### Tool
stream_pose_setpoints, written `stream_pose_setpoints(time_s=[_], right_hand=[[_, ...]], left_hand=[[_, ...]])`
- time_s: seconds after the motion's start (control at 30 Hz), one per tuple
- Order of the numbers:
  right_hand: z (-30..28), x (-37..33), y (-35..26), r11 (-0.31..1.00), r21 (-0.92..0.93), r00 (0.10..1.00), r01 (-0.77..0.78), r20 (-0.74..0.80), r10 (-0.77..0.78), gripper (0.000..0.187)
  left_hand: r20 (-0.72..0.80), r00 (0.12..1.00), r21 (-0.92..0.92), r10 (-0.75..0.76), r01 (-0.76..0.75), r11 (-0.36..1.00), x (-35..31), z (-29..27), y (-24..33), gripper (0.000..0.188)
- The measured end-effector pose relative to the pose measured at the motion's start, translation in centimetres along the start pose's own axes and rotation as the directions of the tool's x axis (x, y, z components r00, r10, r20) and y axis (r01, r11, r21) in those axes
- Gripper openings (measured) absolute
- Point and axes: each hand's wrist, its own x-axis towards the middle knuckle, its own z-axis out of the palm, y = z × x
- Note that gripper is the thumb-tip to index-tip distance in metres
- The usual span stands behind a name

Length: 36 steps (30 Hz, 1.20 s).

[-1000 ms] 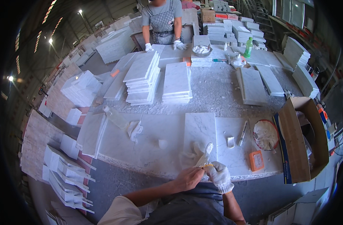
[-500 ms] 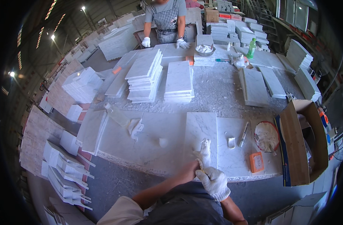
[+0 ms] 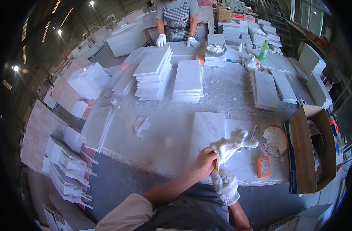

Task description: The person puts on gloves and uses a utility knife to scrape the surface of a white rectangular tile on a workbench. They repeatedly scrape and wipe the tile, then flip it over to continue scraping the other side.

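Note:
My bare left hand (image 3: 205,163) is closed at the cuff of a white knitted glove (image 3: 230,146). The glove sticks out beyond it to the right, its fingers spread and loose-looking. How far my left fingers reach inside is hidden. Just below, my right hand (image 3: 225,186), wearing a matching glove, pinches the cuff's yellow-edged rim. Both hands are over the table's near edge, in front of a white marble-look tile (image 3: 207,129). To their right lie a marker (image 3: 254,132), a red-rimmed bowl of white paste (image 3: 275,140) and an orange block (image 3: 263,167).
Stacks of tiles (image 3: 155,75) stand across the dusty table. An open cardboard box (image 3: 313,150) sits at the right edge. Opposite me, a co-worker in a checked apron (image 3: 178,23) rests gloved hands on the table. A green bottle (image 3: 264,51) and a metal bowl (image 3: 216,49) stand far right.
The glove at my left hand has swung up and right, its fingers now spread out. My right hand stays at its cuff. The co-worker's left-side hand now rests on the table.

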Motion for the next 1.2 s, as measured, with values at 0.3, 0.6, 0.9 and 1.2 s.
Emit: stream_pose_setpoints(time_s=[0.3, 0.6, 0.9, 1.2], right_hand=[[0.1, 0.4, 1.7, 0.999, 0.017, 0.998, 0.047, 0.038, -0.047, 0.024], [-0.2, 0.0, 1.2, 0.988, 0.001, 0.986, 0.153, 0.074, -0.152, 0.025], [-0.6, -0.6, 0.8, 0.991, 0.121, 0.992, -0.056, 0.119, 0.041, 0.027], [-0.6, 0.3, 1.0, 0.982, -0.011, 0.976, 0.188, 0.115, -0.186, 0.019]], left_hand=[[-0.104, 0.995, 0.898, -0.003, 0.096, 0.429, 2.0, -0.8, -1.8, 0.018], [0.029, 0.985, 0.694, -0.172, 0.104, 0.712, 2.0, -2.5, -4.6, 0.029], [0.383, 0.920, -0.097, -0.089, 0.135, 0.986, 3.5, 1.1, -2.3, 0.042], [0.280, 0.957, 0.764, 0.071, -0.267, 0.587, 6.9, -4.1, -7.4, 0.028]])
